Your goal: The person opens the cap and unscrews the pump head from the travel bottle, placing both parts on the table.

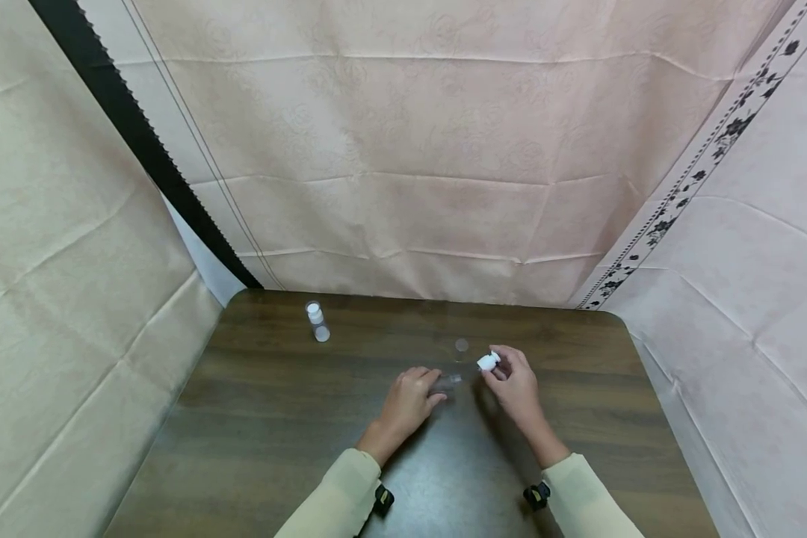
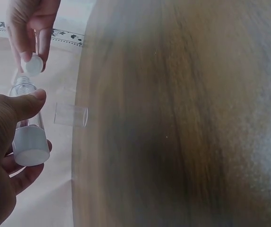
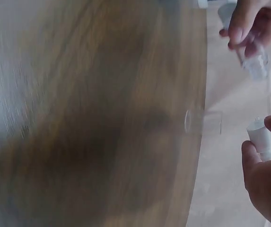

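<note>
My left hand (image 1: 406, 403) grips a small clear bottle (image 1: 447, 382) whose white base (image 2: 31, 144) shows in the left wrist view. The bottle lies tilted in the hand, its bare threaded neck (image 3: 257, 71) pointing towards my right hand (image 1: 519, 392). Between thumb and fingers, the right hand pinches a white pump top (image 1: 489, 362). This top is apart from the bottle, with a short gap between it and the neck. Just beyond both hands, a clear cylindrical cap (image 1: 462, 345) stands on the table.
A second small bottle with a white top (image 1: 315, 314) stands at the back left of the brown wooden table (image 1: 255, 418). Pale patterned cloth (image 1: 410, 149) hangs behind the table's far edge and along both sides.
</note>
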`<state>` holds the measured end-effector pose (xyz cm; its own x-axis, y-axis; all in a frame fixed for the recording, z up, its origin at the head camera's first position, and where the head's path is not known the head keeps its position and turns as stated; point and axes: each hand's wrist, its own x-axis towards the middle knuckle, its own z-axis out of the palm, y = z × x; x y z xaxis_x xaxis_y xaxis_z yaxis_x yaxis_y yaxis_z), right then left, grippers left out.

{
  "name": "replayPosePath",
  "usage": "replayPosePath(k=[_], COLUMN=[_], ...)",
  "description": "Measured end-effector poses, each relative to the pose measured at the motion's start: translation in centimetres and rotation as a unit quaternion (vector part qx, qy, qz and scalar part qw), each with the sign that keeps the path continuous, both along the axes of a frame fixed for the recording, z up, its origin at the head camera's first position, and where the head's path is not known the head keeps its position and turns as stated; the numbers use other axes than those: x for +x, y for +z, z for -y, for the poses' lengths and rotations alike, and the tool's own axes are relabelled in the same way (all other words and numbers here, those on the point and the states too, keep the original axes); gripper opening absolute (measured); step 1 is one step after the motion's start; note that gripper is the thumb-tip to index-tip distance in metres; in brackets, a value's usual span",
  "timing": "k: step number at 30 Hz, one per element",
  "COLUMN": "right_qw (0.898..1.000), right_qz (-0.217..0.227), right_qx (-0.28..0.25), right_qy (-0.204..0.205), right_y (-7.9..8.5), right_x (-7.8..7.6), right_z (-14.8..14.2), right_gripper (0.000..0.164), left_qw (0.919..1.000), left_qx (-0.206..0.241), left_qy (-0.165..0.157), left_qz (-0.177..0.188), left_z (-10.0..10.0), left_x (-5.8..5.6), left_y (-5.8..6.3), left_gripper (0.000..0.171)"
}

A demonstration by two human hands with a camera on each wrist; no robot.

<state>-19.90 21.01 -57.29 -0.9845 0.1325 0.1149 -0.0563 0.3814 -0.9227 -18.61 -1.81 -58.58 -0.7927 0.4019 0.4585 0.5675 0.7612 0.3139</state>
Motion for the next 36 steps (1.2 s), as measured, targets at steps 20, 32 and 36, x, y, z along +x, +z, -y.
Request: replayPosePath(k=[20, 32, 36], right_qw=[0.976, 0.959, 0.954], right_qz=[0.063, 0.108, 0.11], right_qx=[0.181, 0.228, 0.241], right_qy=[0.108, 0.128, 0.137], right_y=[-1.1, -1.5, -1.7], right_x=[-5.8, -7.5, -7.8], right_z=[-4.3, -4.9, -5.0], right_gripper=[0.045, 0.042, 0.042], left_qw=[0.9998, 0.9993, 0.9993], left_qx=[0.001, 0.005, 0.007], left_qy=[0.011, 0.017, 0.019], left_qz=[0.015, 0.034, 0.032], left_z=[0.6, 1.0, 1.0], left_x=[-0.1, -0.2, -0.2], left_y=[0.5, 0.3, 0.3], left_gripper=[0.039, 0.04, 0.04])
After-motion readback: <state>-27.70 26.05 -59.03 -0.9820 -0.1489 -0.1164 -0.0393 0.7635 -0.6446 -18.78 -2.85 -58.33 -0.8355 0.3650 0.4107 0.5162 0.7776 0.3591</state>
